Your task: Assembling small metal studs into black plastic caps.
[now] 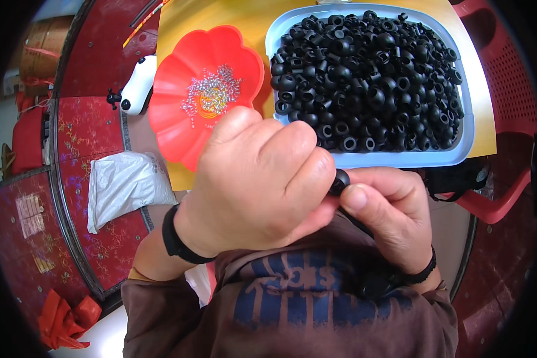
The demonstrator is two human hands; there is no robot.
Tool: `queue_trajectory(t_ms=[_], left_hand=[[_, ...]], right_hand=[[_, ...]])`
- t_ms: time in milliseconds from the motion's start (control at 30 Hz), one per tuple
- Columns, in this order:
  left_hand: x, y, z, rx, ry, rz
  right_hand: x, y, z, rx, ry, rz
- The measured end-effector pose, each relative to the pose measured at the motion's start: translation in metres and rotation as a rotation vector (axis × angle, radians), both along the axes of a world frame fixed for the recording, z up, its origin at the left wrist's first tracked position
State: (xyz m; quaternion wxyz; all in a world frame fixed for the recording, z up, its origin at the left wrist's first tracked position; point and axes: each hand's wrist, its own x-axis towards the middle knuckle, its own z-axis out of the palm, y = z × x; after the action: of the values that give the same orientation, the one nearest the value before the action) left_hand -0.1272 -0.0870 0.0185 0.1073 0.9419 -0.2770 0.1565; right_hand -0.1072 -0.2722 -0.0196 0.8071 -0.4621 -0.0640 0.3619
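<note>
Close to my body, above my lap, my two hands meet. My right hand (394,209) pinches a small round black hollow plastic part (339,182) between thumb and fingers. Against the other side of that part, my left hand (265,176) is closed in a fist, its back covering whatever its fingers hold. A thin dark strand shows just below the part; I cannot make out what it is. Beyond my left hand lies a red scalloped bowl (176,77) with many tiny silver coil-like metal pieces (215,89). A light blue tray (400,159) beyond my right hand is heaped with similar black parts (370,77).
Bowl and tray stand on a yellow table (191,15). To the left are a white plastic sack (128,185) and a white rounded object (139,86) with black ends. A red plastic chair (510,89) stands at the right. Red cloth or bag (68,319) lies lower left.
</note>
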Motion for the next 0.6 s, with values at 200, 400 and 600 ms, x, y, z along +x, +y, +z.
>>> queue_trajectory(t_ms=[200, 400, 600], left_hand=[[0.001, 0.0, -0.002, -0.007, 0.054, -0.076], [-0.003, 0.001, -0.003, 0.035, 0.038, -0.069], [-0.004, 0.0, -0.007, 0.011, 0.001, -0.097]], right_hand=[[0.001, -0.001, -0.006, 0.011, -0.062, 0.089], [0.0, 0.0, -0.007, 0.068, -0.01, 0.111], [-0.001, 0.0, -0.012, 0.113, 0.078, 0.15]])
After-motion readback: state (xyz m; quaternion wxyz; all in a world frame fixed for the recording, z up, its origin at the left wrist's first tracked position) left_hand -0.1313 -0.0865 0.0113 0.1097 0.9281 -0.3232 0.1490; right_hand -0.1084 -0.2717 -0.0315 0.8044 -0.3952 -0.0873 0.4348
